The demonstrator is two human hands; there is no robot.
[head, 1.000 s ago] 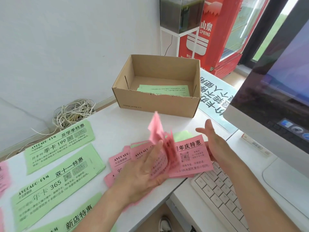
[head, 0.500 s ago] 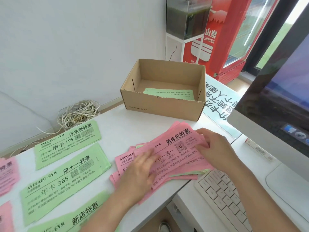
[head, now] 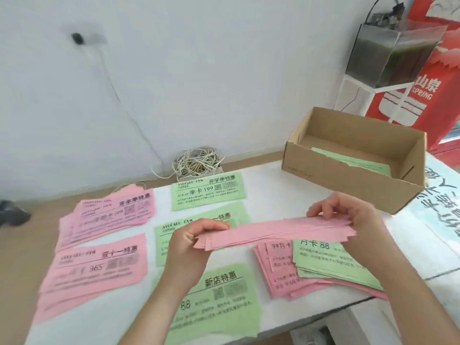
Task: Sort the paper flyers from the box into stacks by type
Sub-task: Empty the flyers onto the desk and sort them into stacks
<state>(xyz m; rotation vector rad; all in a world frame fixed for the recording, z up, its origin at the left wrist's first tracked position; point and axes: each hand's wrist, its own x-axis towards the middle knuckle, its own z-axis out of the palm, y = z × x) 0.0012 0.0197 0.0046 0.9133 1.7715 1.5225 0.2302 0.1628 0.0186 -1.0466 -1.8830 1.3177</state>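
Two hands hold one bundle of pink flyers (head: 273, 232) edge-on and roughly level above the white table (head: 268, 185), in front of the cardboard box (head: 331, 174) and to its left. Left hand (head: 189, 247) grips the bundle's left end, fingers curled round it; right hand (head: 356, 220) grips the right end, fingers curled over the top edge. Under the bundle, in front of the box, lies a loose pile: green flyers (head: 328, 262) headed 月卡 88 lie on top of fanned pink ones (head: 281, 275). Inside the box, a few green sheets (head: 361, 161) lie flat on its floor. Left of the box, three green stacks form a column: the 季卡 199 stack (head: 207, 192) farthest back, a second stack (head: 169, 232) partly hidden by the left hand, and the 新店特惠 stack (head: 224, 307) nearest the table's front edge. Farther left of the box are two pink stacks, one at the back (head: 114, 215) and one at the front marked 365 (head: 94, 272); print there is blurred. A coil of pale cable (head: 196, 161) sits behind the green column against the wall. Behind the box to its right, a murky tank (head: 390, 53) stands on a white frame beside a red cabinet (head: 438, 78).
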